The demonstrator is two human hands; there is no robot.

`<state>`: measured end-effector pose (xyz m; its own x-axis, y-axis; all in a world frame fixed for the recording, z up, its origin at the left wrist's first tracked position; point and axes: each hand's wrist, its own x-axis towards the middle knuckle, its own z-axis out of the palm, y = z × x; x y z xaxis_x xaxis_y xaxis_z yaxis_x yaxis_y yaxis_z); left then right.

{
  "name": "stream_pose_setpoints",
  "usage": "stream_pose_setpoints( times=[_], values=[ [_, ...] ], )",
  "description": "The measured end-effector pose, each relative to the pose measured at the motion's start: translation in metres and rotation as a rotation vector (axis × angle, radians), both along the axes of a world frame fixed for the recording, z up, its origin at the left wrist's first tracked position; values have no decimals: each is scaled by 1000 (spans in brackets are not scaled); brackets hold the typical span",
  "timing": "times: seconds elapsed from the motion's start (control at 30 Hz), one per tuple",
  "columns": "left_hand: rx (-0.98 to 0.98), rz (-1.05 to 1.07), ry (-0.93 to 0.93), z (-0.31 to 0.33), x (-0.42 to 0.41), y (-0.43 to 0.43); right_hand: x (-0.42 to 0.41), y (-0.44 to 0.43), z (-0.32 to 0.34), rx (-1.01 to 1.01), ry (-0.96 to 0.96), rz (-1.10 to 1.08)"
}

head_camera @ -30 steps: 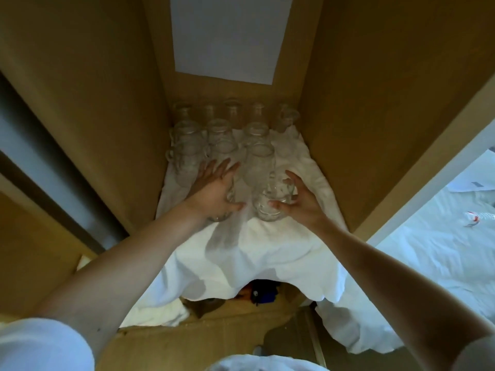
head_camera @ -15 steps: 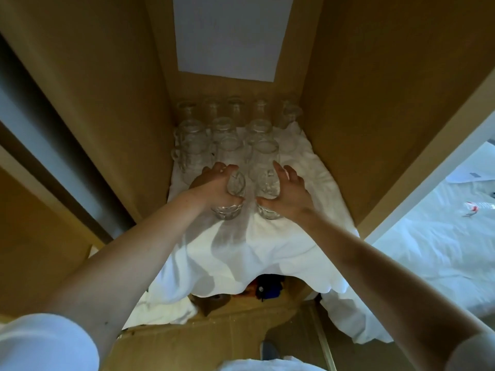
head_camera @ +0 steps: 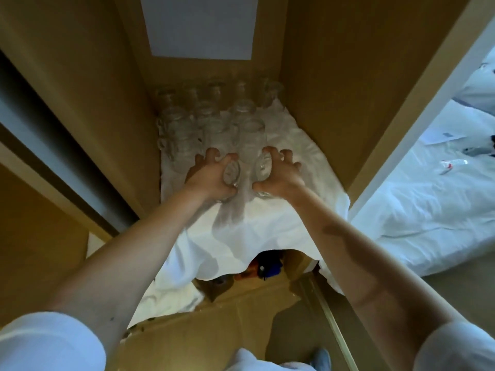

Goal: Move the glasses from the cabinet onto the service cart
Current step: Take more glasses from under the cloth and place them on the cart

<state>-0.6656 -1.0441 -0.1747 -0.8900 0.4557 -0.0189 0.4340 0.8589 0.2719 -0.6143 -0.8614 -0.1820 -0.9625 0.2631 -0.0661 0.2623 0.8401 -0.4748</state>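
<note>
Stored in close rows at the far end of the cabinet (head_camera: 334, 89), on a white cloth (head_camera: 254, 226), probably to protect the glasses (head_camera: 214, 124) from the hard shelf. Takes the two nearest first, likely because these block the way to the rest. Grips the left glass (head_camera: 232, 172) with the left hand (head_camera: 209, 180), fingers curled over its top. Grips the right glass (head_camera: 262, 167) with the right hand (head_camera: 280, 178) the same way, just beside. No service cart in view.

A white cloth (head_camera: 267, 226) covers the shelf of a wooden cabinet (head_camera: 334, 97), drooping over its front edge; rows of glasses (head_camera: 214, 124) stand on the cloth's rear half.
</note>
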Motion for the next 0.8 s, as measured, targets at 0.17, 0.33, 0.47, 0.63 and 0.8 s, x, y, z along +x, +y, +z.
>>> stream_pose_setpoints(
  times=[0.17, 0.33, 0.47, 0.63, 0.8],
  values=[
    [-82, -2, 87, 2, 27, 11, 52, 31, -7, -289, 150, -135],
    [-71, -117, 103, 0, 68, 52, 109, 84, -10, -259, 90, -180],
    [-74, -242, 130, -4, 118, 116, 174, 140, -19, -307, 93, -222],
    [-97, -476, 98, -8, 195, 219, 275, 221, -40, -278, 29, -308],
    [-110, -647, 52, -27, 264, 330, 383, 305, -51, -263, -18, -495]
  ],
)
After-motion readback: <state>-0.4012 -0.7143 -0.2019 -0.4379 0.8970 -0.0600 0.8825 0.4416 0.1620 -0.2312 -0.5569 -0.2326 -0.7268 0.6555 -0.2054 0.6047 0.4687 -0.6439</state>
